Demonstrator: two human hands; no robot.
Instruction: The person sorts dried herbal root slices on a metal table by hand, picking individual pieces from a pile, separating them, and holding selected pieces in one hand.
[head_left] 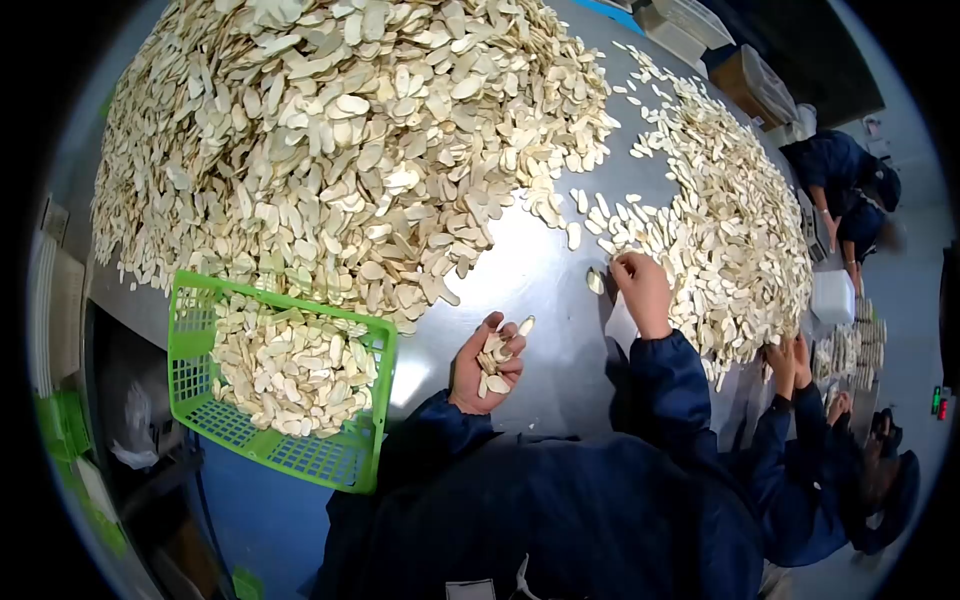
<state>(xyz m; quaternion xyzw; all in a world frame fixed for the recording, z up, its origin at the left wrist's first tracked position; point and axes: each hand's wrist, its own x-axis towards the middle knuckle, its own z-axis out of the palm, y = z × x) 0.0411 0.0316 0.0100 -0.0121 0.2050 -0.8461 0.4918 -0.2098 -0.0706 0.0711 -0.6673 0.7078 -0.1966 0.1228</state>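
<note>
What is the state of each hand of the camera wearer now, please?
Left hand: curled closed, holding several pale slices.
Right hand: fingers bent, near a single slice; cannot tell whether it holds anything.

Bright, cool light, seemingly from above, lit the pale slices (pixel 330 160) and threw 1 strong white glare across the bare steel table (pixel 530 260). Soft shadow lay beside the right sleeve (pixel 668 380). The space under the table at left was dim, and the dark jacket (pixel 560 520) lost detail. Fisheye distortion bowed the edges, black filled all 4 corners, and the far person (pixel 838 165) looked soft.
</note>
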